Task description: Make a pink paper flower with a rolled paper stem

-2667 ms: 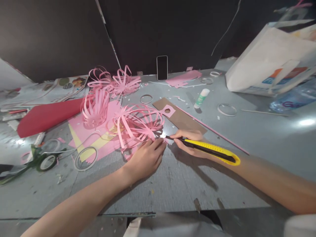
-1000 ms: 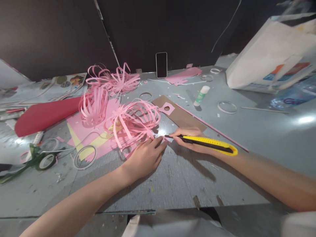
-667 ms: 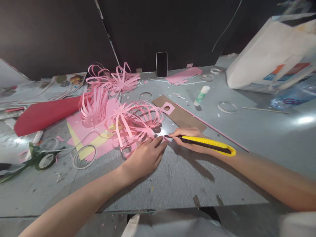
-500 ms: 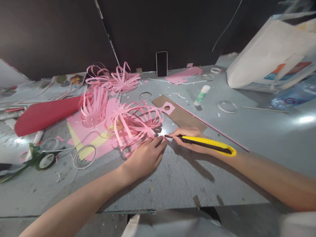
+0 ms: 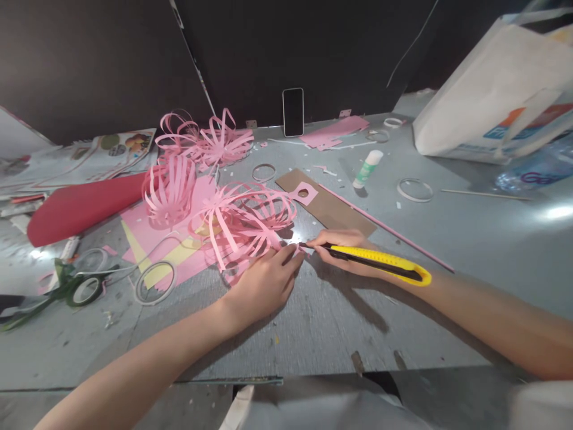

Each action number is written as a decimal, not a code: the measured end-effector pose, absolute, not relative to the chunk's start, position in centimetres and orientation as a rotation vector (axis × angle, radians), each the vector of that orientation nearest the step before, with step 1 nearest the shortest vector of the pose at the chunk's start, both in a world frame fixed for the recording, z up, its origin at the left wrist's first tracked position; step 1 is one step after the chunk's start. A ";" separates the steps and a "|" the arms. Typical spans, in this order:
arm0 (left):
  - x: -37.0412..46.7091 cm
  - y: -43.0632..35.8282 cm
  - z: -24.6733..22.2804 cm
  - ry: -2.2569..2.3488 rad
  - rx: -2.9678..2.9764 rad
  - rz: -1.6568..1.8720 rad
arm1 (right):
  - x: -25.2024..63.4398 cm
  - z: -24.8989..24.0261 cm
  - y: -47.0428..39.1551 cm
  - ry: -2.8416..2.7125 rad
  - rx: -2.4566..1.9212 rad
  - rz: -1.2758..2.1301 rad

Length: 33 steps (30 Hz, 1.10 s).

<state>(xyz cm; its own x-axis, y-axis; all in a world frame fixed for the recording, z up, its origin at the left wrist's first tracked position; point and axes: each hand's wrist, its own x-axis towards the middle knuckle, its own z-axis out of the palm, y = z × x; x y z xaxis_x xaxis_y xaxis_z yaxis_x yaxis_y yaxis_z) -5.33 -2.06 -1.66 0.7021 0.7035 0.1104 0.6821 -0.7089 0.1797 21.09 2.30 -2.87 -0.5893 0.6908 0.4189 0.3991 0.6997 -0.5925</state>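
Note:
My right hand [image 5: 347,246] is closed around a yellow and black utility knife [image 5: 380,263], whose blade end points left. Close beside the blade tip, the fingers of my left hand [image 5: 273,276] are bent together on a small piece of pink paper [image 5: 301,251], most of it hidden under them. Just beyond my left hand lies a looped pink paper-strip ball [image 5: 250,218]. A strip of brown cardboard [image 5: 331,206] rests past my right hand, with a pink paper square [image 5: 307,193] that has a round hole at its far end.
More pink strip balls [image 5: 219,140], a red paper sheet [image 5: 85,209] and green tape [image 5: 83,289] lie to the left. A phone [image 5: 293,112] leans at the back. Glue stick [image 5: 367,169], thin pink stick [image 5: 394,233], tape ring [image 5: 415,190] and white bag [image 5: 478,101] stand or lie rightward.
Both hands stay almost in place at the pink paper. The knife's handle end has shifted very slightly right, and the view has tilted a little.

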 end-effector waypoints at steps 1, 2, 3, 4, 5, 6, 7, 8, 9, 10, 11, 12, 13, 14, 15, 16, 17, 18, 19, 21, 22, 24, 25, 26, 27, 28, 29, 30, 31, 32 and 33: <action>-5.3 -2.1 -1.7 1.140 2.775 0.256 | 21.1 -2.9 2.3 -2.259 -0.827 0.587; -5.3 -2.1 -1.7 1.142 2.768 0.257 | 21.1 -2.9 2.3 -2.256 -0.828 0.587; -5.3 -2.1 -1.7 1.143 2.762 0.259 | 21.1 -2.9 2.3 -2.255 -0.830 0.591; -5.3 -2.1 -1.7 1.143 2.758 0.263 | 21.1 -2.9 2.3 -2.255 -0.834 0.596; -5.4 -2.1 -1.7 1.142 2.757 0.265 | 21.1 -2.8 2.3 -2.253 -0.836 0.599; -5.4 -2.1 -1.8 1.140 2.758 0.267 | 21.0 -2.8 2.2 -2.252 -0.840 0.599; -5.4 -2.1 -1.8 1.136 2.760 0.270 | 21.0 -2.7 2.2 -2.250 -0.845 0.599; -5.4 -2.1 -1.8 1.135 2.762 0.273 | 21.0 -2.7 2.2 -2.248 -0.848 0.598; -5.4 -2.1 -1.8 1.133 2.764 0.276 | 21.0 -2.7 2.2 -2.246 -0.850 0.597; -5.4 -2.1 -1.8 1.130 2.766 0.281 | 21.0 -2.7 2.2 -2.245 -0.850 0.599; -5.4 -2.0 -1.8 1.125 2.768 0.286 | 21.0 -2.7 2.2 -2.243 -0.847 0.599; -5.4 -2.0 -1.8 1.120 2.773 0.287 | 21.0 -2.7 2.2 -2.243 -0.845 0.600; -5.4 -2.0 -1.9 1.114 2.779 0.285 | 21.0 -2.8 2.2 -2.244 -0.842 0.598; -5.5 -2.0 -1.9 1.108 2.786 0.281 | 21.1 -2.9 2.2 -2.246 -0.839 0.596; -5.5 -2.0 -1.9 1.106 2.791 0.281 | 21.1 -2.9 2.2 -2.250 -0.838 0.594; -5.5 -1.9 -1.9 1.106 2.792 0.286 | 21.2 -3.0 2.2 -2.252 -0.835 0.590; -5.5 -1.9 -2.0 1.105 2.790 0.298 | 21.2 -3.0 2.2 -2.255 -0.830 0.589; -5.5 -1.8 -2.0 1.104 2.783 0.316 | 21.3 -3.0 2.2 -2.258 -0.825 0.593; -5.5 -1.8 -2.1 1.101 2.773 0.329 | 21.3 -2.9 2.2 -2.261 -0.821 0.600; -5.5 -1.7 -2.1 1.099 2.757 0.328 | 21.3 -2.8 2.3 -2.257 -0.821 0.623; -5.5 -1.7 -2.2 1.098 2.753 0.324 | 21.3 -2.7 2.3 -2.253 -0.820 0.634; -5.4 -1.6 -2.3 1.103 2.754 0.331 | 21.2 -2.5 2.3 -2.241 -0.822 0.644; -5.4 -1.7 -2.3 1.105 2.760 0.342 | 21.1 -2.5 2.2 -2.236 -0.823 0.645; -5.4 -1.7 -2.4 1.106 2.769 0.352 | 21.1 -2.5 2.2 -2.233 -0.827 0.645; -5.4 -1.7 -2.4 1.106 2.779 0.353 | 21.1 -2.5 2.2 -2.231 -0.833 0.646; -5.4 -1.7 -2.5 1.104 2.791 0.344 | 21.1 -2.5 2.2 -2.231 -0.841 0.648; -5.4 -1.8 -2.5 1.103 2.803 0.329 | 21.1 -2.6 2.1 -2.230 -0.848 0.651; -5.4 -1.8 -2.5 1.102 2.813 0.317 | 21.1 -2.6 2.1 -2.230 -0.851 0.651; -5.4 -1.8 -2.5 1.100 2.821 0.310 | 21.1 -2.7 2.2 -2.230 -0.851 0.651; -5.4 -1.8 -2.5 1.097 2.828 0.307 | 21.2 -2.7 2.2 -2.232 -0.848 0.650; -5.4 -1.8 -2.5 1.094 2.833 0.307 | 21.2 -2.8 2.2 -2.235 -0.842 0.647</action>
<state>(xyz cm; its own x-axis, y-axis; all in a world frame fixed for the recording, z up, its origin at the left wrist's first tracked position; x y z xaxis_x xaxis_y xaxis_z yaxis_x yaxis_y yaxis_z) -5.43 -1.82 -2.49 0.7232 0.6731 0.1545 0.6551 -0.7395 0.1549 21.22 2.22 -2.78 -0.5788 0.7107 0.3998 0.3871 0.6710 -0.6324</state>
